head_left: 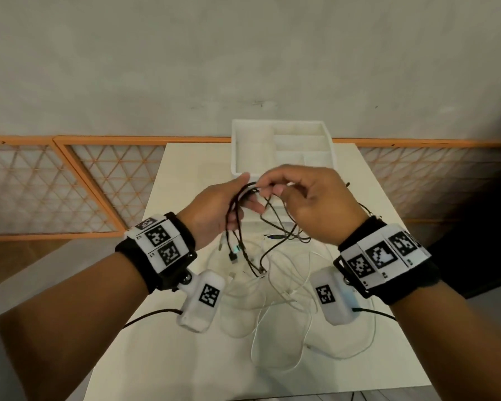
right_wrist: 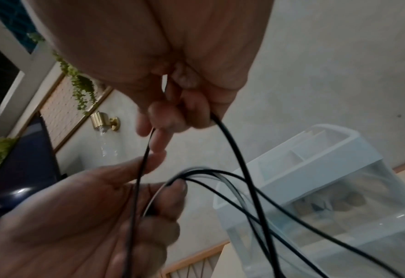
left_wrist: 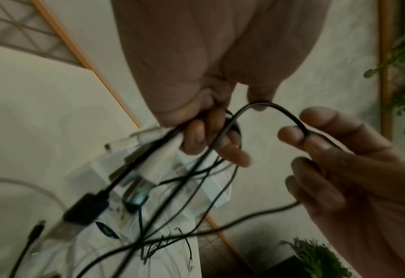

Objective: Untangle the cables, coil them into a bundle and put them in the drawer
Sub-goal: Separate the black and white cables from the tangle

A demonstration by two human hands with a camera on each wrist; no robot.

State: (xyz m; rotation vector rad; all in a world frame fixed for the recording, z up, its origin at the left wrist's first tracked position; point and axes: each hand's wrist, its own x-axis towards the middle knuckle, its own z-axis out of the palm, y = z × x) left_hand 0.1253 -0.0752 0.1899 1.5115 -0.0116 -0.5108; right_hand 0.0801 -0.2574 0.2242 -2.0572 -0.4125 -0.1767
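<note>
Black cables (head_left: 237,215) hang in loops from both hands above the middle of the white tabletop (head_left: 185,357). The left hand (head_left: 211,215) has its fingers curled round a bunch of several strands, black ones with a white one among them, and the left wrist view shows a black plug (left_wrist: 85,210) and a connector with a blue-green glint (left_wrist: 137,197) dangling below that grip. The right hand (head_left: 310,204) pinches a single black strand between thumb and fingertips, just beside the left hand; this strand arches over from one hand to the other. From the pinch the strand drops toward the tabletop, crossing the other loops.

Under the hands, white cables (head_left: 287,308) lie loose and tangled on the tabletop, spreading toward its near right part. A small dark blue object (head_left: 274,236) rests among them; what it is cannot be told.

At the far edge of the tabletop stands a white plastic drawer unit (head_left: 284,151), its top tray split into compartments. Behind it runs a pale wall with an orange lattice panel (head_left: 78,183).
</note>
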